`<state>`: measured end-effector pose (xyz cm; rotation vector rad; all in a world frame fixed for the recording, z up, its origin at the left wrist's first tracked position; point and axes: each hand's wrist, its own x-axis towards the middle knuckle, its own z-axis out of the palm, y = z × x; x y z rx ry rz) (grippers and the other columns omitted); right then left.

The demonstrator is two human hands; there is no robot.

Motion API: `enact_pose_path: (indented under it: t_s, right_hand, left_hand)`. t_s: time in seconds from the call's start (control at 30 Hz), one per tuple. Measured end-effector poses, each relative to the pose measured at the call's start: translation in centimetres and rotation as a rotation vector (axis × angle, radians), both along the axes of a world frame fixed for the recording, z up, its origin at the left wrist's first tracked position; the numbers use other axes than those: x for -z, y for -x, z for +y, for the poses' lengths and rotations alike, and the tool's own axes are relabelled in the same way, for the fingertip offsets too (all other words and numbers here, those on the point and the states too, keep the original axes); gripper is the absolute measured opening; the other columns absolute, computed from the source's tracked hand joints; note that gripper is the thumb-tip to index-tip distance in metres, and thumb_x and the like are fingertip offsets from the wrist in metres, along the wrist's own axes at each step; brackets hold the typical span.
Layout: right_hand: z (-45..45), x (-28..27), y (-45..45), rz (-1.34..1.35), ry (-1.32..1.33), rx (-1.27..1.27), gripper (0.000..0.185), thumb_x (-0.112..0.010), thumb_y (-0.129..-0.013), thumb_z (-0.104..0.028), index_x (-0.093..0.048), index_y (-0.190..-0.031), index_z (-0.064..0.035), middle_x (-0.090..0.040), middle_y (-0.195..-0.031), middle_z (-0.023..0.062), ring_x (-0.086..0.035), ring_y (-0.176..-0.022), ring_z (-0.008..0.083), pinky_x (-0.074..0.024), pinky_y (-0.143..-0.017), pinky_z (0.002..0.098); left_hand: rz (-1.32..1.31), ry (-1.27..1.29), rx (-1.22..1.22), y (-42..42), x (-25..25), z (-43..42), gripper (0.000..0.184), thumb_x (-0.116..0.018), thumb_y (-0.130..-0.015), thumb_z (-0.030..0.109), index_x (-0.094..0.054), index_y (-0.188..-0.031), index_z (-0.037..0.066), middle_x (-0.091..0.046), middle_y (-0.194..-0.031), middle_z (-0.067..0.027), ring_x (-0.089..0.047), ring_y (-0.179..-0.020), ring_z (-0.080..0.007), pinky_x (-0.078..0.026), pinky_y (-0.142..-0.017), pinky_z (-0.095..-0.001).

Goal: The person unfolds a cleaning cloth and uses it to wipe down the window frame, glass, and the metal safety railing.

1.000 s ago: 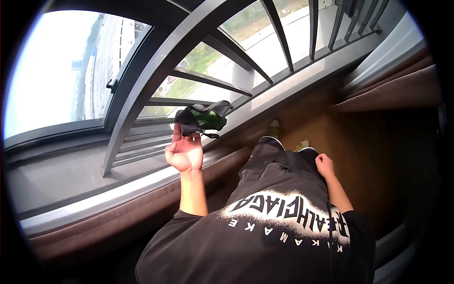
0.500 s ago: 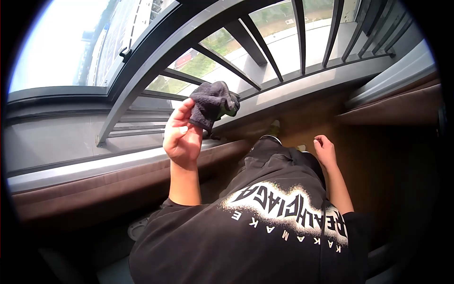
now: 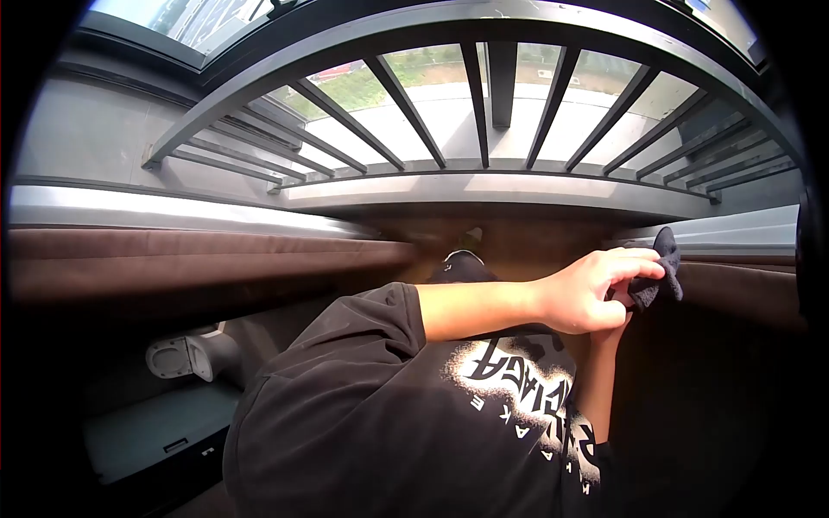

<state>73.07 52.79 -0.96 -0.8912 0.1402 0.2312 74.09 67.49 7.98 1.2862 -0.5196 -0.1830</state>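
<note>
Left hand (image 3: 580, 293), stretched across to the right, pinches the dark cloth (image 3: 670, 263) in front of brown curtain (image 3: 734, 289); right hand (image 3: 611, 331) mostly hidden underneath, can't tell its grip. If that pinch slackens, cloth could slip floorward. Railing (image 3: 484, 17) beyond, well apart.

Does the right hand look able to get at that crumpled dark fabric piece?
Probably yes: the right hand is close by, though partly hidden by the left hand, which grips the crumpled dark fabric piece.

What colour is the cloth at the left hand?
The cloth looks nearly black, best seen in the head view.
</note>
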Motion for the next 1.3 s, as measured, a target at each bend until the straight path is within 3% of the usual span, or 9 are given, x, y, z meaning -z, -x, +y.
enact_pose_path:
  t_s: [0.13,0.23,0.37,0.5,0.7,0.9,0.97,1.07,1.3]
  right_hand:
    - [-0.5,-0.4,-0.1,0.002,-0.089,-0.013,0.055,-0.066,-0.084,-0.022,-0.043,-0.13,-0.0027,-0.053,-0.122,0.009,-0.055,-0.109,0.02,-0.0451,-0.093,0.0332]
    - [-0.8,-0.3,0.7,-0.01,-0.057,-0.022,0.055,-0.066,-0.085,-0.024,-0.043,-0.13,-0.0024,-0.054,-0.121,0.0089,-0.056,-0.109,0.0206,-0.0462,-0.093,0.0334]
    - [-2.5,3.2,0.8,-0.056,0.21,0.005,0.042,-0.064,-0.088,-0.024,-0.048,-0.12,-0.0019,-0.056,-0.115,0.0069,-0.056,-0.105,0.0176,-0.0477,-0.089,0.031]
    - [0.1,2.5,1.1,-0.221,0.526,-0.076,0.015,-0.062,-0.088,-0.013,-0.053,-0.095,-0.0036,-0.053,-0.087,-0.0019,-0.047,-0.076,0.0058,-0.0394,-0.07,0.0198]
    - [4.8,2.1,0.8,-0.169,0.557,-0.25,0.012,-0.057,-0.09,-0.005,-0.056,-0.102,-0.0035,-0.059,-0.094,0.0018,-0.053,-0.086,0.0091,-0.0406,-0.082,0.0219]
    - [8.7,1.6,0.0,-0.2,0.663,-0.267,0.008,-0.053,-0.093,-0.012,-0.058,-0.097,-0.0061,-0.061,-0.092,0.0022,-0.055,-0.086,0.0096,-0.0424,-0.078,0.0228]
    - [10.7,0.7,-0.4,-0.214,0.726,-0.247,0.008,-0.053,-0.093,-0.011,-0.058,-0.095,-0.0055,-0.061,-0.089,0.002,-0.055,-0.082,0.0093,-0.0422,-0.075,0.0223]
    - [14.0,0.0,-1.2,-0.2,0.712,-0.248,0.007,-0.051,-0.093,-0.008,-0.057,-0.092,-0.0035,-0.059,-0.086,0.0029,-0.053,-0.078,0.0093,-0.0428,-0.074,0.0222]
    - [23.3,-4.6,-3.4,-0.467,0.82,-0.341,0.009,-0.05,-0.094,-0.007,-0.055,-0.09,-0.0009,-0.058,-0.084,0.0057,-0.052,-0.078,0.0121,-0.0439,-0.075,0.0252]
  left_hand:
    - [-0.27,-0.156,-0.128,1.3,1.2,-1.1,0.059,-0.054,-0.064,0.006,-0.053,-0.122,-0.003,-0.046,-0.133,-0.0234,-0.048,-0.109,-0.0361,-0.039,-0.096,-0.0411]
    - [-0.344,-0.159,-0.223,1.7,1.2,0.0,0.058,-0.052,-0.064,0.003,-0.054,-0.121,-0.004,-0.048,-0.131,-0.0231,-0.045,-0.111,-0.0339,-0.038,-0.097,-0.0434]
    - [-0.169,-0.099,-0.313,2.0,1.9,3.1,0.058,-0.047,-0.066,-0.003,-0.052,-0.124,-0.005,-0.044,-0.136,-0.0254,-0.042,-0.127,-0.0388,-0.032,-0.107,-0.0416]
    - [-0.08,-0.275,-0.514,3.4,2.3,6.7,0.055,-0.042,-0.073,-0.007,-0.05,-0.127,-0.003,-0.041,-0.139,-0.0262,-0.041,-0.13,-0.0382,-0.034,-0.105,-0.0375]
    - [-0.282,-0.359,-0.797,5.5,2.3,13.0,0.047,-0.048,-0.074,-0.012,-0.055,-0.119,-0.005,-0.047,-0.13,-0.0256,-0.05,-0.12,-0.0368,-0.04,-0.1,-0.0352]
    - [-0.616,-0.328,-1.485,9.2,-1.8,24.6,0.046,-0.042,-0.078,-0.01,-0.049,-0.123,-0.008,-0.043,-0.135,-0.0221,-0.047,-0.123,-0.0345,-0.037,-0.103,-0.0381]
    - [-0.675,-0.027,-1.613,9.8,-3.2,30.0,0.049,-0.039,-0.087,0.001,-0.036,-0.135,-0.003,-0.033,-0.141,-0.0193,-0.042,-0.127,-0.0317,-0.033,-0.107,-0.0431]
    - [-0.746,0.193,-1.869,12.4,-7.9,38.6,0.052,-0.038,-0.085,-0.004,-0.036,-0.137,0.0,-0.049,-0.128,-0.0186,-0.052,-0.114,-0.029,-0.043,-0.098,-0.0398]
    - [-0.982,0.231,-2.345,18.2,-11.3,55.6,0.044,-0.043,-0.084,-0.003,-0.045,-0.128,-0.001,-0.052,-0.121,-0.017,-0.055,-0.104,-0.0248,-0.049,-0.087,-0.0335]
